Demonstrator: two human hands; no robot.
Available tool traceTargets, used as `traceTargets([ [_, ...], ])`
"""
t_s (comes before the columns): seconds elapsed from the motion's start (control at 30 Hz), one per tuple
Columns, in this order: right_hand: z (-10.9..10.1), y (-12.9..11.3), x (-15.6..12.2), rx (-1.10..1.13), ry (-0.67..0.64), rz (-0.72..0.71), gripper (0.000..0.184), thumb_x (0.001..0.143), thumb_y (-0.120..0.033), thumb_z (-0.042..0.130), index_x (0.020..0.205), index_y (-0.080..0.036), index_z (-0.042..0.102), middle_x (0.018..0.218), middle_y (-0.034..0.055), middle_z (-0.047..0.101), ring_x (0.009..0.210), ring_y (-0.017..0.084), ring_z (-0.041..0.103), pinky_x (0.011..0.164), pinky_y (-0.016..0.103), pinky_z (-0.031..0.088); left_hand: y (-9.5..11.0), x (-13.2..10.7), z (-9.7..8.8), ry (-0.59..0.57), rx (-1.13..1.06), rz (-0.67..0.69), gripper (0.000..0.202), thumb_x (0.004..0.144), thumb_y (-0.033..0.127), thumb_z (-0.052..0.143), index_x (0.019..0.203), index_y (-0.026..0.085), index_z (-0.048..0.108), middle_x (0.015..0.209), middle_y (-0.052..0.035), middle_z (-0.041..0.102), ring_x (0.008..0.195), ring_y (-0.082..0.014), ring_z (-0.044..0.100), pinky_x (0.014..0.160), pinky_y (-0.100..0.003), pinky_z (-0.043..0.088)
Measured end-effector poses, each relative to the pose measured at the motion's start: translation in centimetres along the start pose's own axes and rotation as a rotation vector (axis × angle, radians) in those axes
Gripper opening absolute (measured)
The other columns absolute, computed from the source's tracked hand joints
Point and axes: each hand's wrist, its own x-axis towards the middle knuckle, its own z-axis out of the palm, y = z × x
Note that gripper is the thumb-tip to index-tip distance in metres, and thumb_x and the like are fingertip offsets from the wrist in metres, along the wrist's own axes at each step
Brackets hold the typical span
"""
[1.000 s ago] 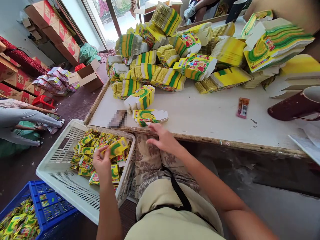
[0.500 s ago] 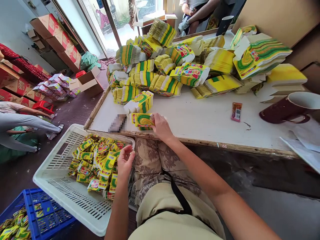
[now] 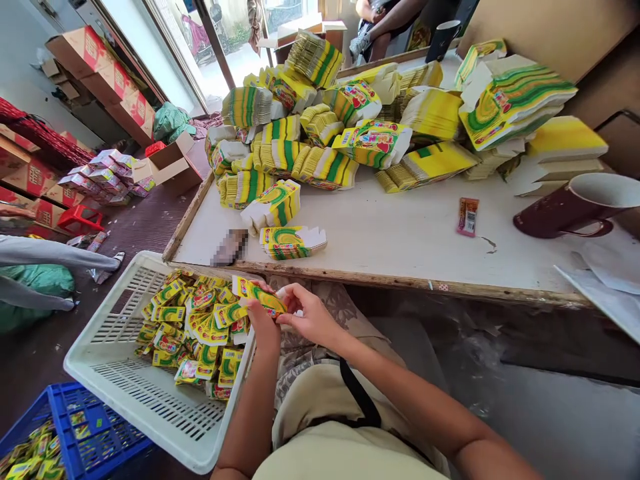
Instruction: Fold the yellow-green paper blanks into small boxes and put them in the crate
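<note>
My left hand [image 3: 263, 323] and my right hand [image 3: 306, 315] both pinch one flat yellow-and-green carton blank [image 3: 261, 296], held over my lap just below the table's front edge. A small stack of the same flat blanks [image 3: 291, 241] lies on the white table [image 3: 400, 240] right above my hands. The white plastic basket [image 3: 145, 393] at my left knee holds several folded yellow-green small boxes [image 3: 197, 327].
Large heaps of bundled flat cartons [image 3: 320, 133] cover the back of the table. A dark red mug [image 3: 575, 207] and a small snack wrapper [image 3: 467, 217] sit to the right. A blue crate [image 3: 65, 440] with more boxes stands bottom left. Another person's legs [image 3: 45, 260] stretch in from the left.
My left hand dropped a folded box into the white basket. My right hand took one flat blank from the small stack and brought it down to my lap, where both hands now hold it.
</note>
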Motion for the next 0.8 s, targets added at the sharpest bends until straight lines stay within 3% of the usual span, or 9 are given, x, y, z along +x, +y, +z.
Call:
traceTargets([
  [0.1, -0.7, 0.2, 0.2, -0.015, 0.064, -0.006, 0.008, 0.087, -0.027, 0.063, 0.087, -0.02, 0.061, 0.075, -0.0016, 0.06, 0.065, 0.013, 0.055, 0.062, 0.026, 0.047, -0.9, -1.0, -0.6, -0.023, 0.093, 0.018, 0.071, 0.074, 0.085, 0.041, 0.102, 0.025, 0.064, 0.088, -0.0064, 0.06, 0.085, -0.0228, 0.059, 0.074, -0.033, 0.05],
  [0.23, -1.2, -0.6, -0.1, -0.04, -0.001, -0.067, 0.01, 0.089, -0.027, 0.06, 0.095, -0.021, 0.064, 0.088, 0.0025, 0.065, 0.076, 0.016, 0.061, 0.07, 0.028, 0.05, -1.6, -2.6, -1.2, 0.04, 0.171, 0.075, 0.055, 0.073, 0.064, 0.065, 0.112, 0.027, 0.06, 0.095, -0.004, 0.06, 0.088, -0.0203, 0.058, 0.08, -0.031, 0.049],
  [0.3, -1.0, -1.0, -0.5, -0.048, -0.042, -0.082, 0.015, 0.088, -0.026, 0.062, 0.102, -0.021, 0.065, 0.098, 0.005, 0.065, 0.084, 0.017, 0.063, 0.075, 0.029, 0.052, -1.6, -2.8, -1.3, 0.08, 0.172, 0.095, 0.047, 0.079, 0.057, 0.062, 0.114, 0.027, 0.058, 0.097, -0.0032, 0.059, 0.086, -0.0181, 0.057, 0.081, -0.03, 0.048],
  [0.37, -0.5, -1.0, -0.9, -0.047, -0.003, -0.072, 0.023, 0.083, -0.027, 0.069, 0.105, -0.02, 0.064, 0.102, 0.006, 0.065, 0.087, 0.018, 0.062, 0.079, 0.031, 0.052, -1.2, -2.4, -1.2, 0.1, 0.13, 0.131, 0.041, 0.083, 0.057, 0.055, 0.11, 0.026, 0.057, 0.091, -0.0023, 0.057, 0.078, -0.0159, 0.056, 0.076, -0.029, 0.048],
  [0.47, 0.6, -0.8, -1.5, 0.04, -0.067, 0.0, 0.031, 0.076, -0.025, 0.077, 0.103, -0.021, 0.063, 0.092, 0.002, 0.067, 0.081, 0.016, 0.062, 0.077, 0.03, 0.051, -0.3, -1.4, -1.1, 0.085, 0.054, 0.189, 0.035, 0.077, 0.052, 0.063, 0.098, 0.026, 0.054, 0.077, 0.0028, 0.051, 0.062, -0.0111, 0.049, 0.063, -0.025, 0.046],
  [0.53, 1.1, -0.7, -1.8, 0.109, -0.115, 0.041, 0.026, 0.076, -0.022, 0.076, 0.098, -0.021, 0.063, 0.083, -0.0012, 0.068, 0.073, 0.015, 0.061, 0.07, 0.027, 0.049, 0.2, -0.9, -1.0, 0.079, 0.042, 0.213, 0.033, 0.074, 0.048, 0.069, 0.091, 0.026, 0.051, 0.068, 0.0068, 0.046, 0.053, -0.0083, 0.042, 0.055, -0.022, 0.041],
  [0.6, 1.2, -0.6, -1.8, 0.098, -0.071, 0.033, 0.018, 0.077, -0.021, 0.073, 0.092, -0.02, 0.064, 0.08, -0.0017, 0.068, 0.072, 0.014, 0.06, 0.067, 0.026, 0.046, 0.3, -0.8, -1.1, 0.064, 0.032, 0.229, 0.033, 0.073, 0.047, 0.072, 0.088, 0.026, 0.051, 0.064, 0.0086, 0.045, 0.049, -0.007, 0.039, 0.051, -0.02, 0.038],
  [0.7, 0.1, -0.6, -1.2, 0.006, 0.062, -0.011, 0.008, 0.079, -0.025, 0.071, 0.08, -0.019, 0.066, 0.073, -0.0017, 0.067, 0.067, 0.014, 0.057, 0.063, 0.025, 0.043, -0.4, -1.3, -1.5, 0.059, 0.058, 0.23, 0.035, 0.071, 0.05, 0.075, 0.088, 0.024, 0.06, 0.072, 0.0051, 0.059, 0.06, -0.0094, 0.054, 0.061, -0.022, 0.047],
  [0.8, -2.2, -0.6, -0.6, -0.051, 0.165, -0.035, 0.018, 0.081, -0.034, 0.072, 0.073, -0.018, 0.066, 0.066, -0.0016, 0.064, 0.06, 0.013, 0.054, 0.058, 0.025, 0.042, -1.4, -1.8, -2.2, 0.106, 0.168, 0.16, 0.033, 0.071, 0.049, 0.078, 0.088, 0.021, 0.07, 0.086, -0.0013, 0.072, 0.082, -0.0172, 0.067, 0.083, -0.03, 0.053],
])
